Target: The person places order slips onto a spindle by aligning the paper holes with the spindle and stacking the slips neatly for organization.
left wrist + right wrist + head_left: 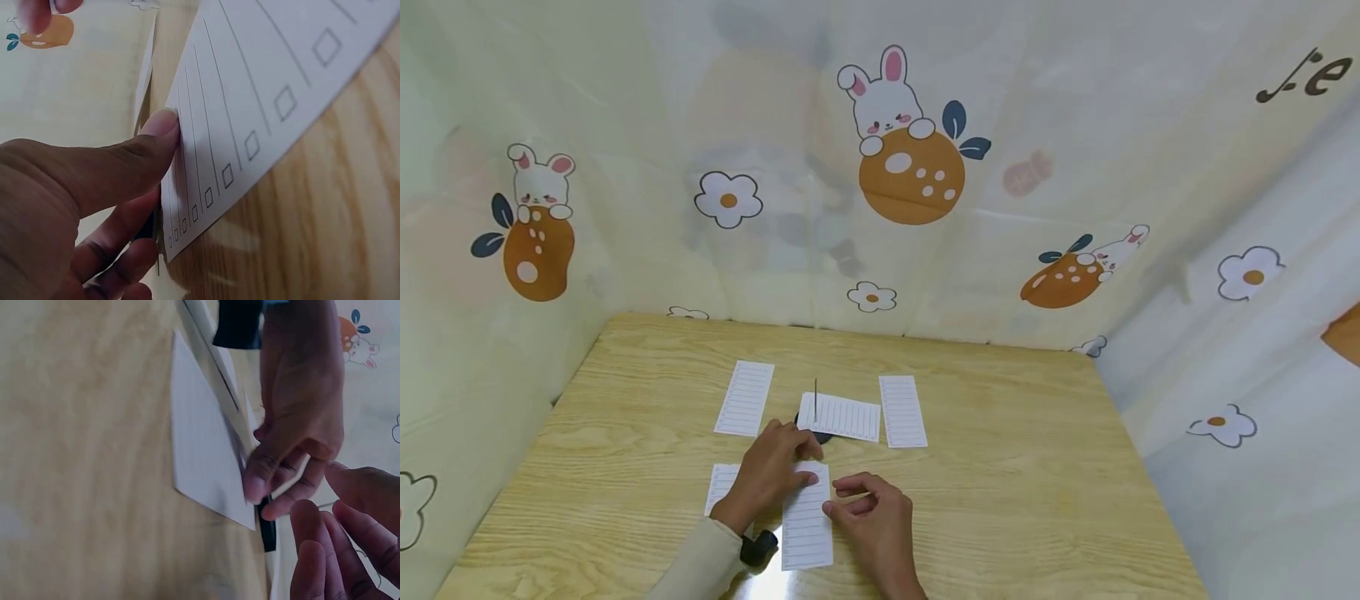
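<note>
A white lined card [807, 533] with small printed squares lies near the table's front. My left hand [775, 468] pinches its far end, thumb on the printed face [250, 75] and curled fingers at the far edge. My right hand [876, 521] hovers by the card's right edge, fingers loosely bent; in the right wrist view [350, 537] nothing shows between them. Just beyond the left hand stands a thin upright spike [816, 396] on a black base [824, 437]. Another lined card [850, 417] lies sideways over that base, at the spike.
More lined cards lie around: one at the back left [745, 397], one right of the spike [904, 411], and one partly hidden under the left forearm [721, 483]. The wooden table [1037, 467] meets a printed curtain [775, 267] at the back and sides.
</note>
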Demonstrator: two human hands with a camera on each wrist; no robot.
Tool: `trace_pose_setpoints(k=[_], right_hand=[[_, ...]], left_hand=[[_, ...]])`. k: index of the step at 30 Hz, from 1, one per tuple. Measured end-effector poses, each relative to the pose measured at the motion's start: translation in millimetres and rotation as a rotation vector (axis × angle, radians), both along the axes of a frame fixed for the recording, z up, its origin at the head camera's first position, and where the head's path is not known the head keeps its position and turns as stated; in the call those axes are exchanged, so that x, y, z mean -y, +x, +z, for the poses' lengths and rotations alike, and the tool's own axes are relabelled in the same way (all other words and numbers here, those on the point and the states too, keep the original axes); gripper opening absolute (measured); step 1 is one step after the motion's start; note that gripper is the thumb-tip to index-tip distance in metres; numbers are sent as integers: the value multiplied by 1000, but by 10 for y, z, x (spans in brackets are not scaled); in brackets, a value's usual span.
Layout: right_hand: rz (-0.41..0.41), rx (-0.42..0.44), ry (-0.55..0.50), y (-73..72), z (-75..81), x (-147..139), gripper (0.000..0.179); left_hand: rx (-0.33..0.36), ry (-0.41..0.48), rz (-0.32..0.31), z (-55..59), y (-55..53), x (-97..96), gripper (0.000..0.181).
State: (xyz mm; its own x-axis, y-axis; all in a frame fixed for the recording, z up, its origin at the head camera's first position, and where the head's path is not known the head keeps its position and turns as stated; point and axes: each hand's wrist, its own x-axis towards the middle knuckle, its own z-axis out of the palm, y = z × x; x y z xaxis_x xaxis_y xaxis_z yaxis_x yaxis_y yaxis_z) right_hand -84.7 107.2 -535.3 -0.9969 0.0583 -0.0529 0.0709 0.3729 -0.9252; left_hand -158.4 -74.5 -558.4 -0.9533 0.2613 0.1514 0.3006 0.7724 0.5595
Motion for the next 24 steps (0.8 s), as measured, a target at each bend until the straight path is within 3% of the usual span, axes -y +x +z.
trace_pose_setpoints(k=[9,14,24], right_hand=[[62,87,-10,92,-99,59,30],[76,122,-21,114,-133,73,30],[72,107,-25,143,-165,59,30]], left_hand=[[9,26,-9,20,18,-13,29],[27,85,-33,26,41,-20,30],[61,221,-102,35,67,-11,32]])
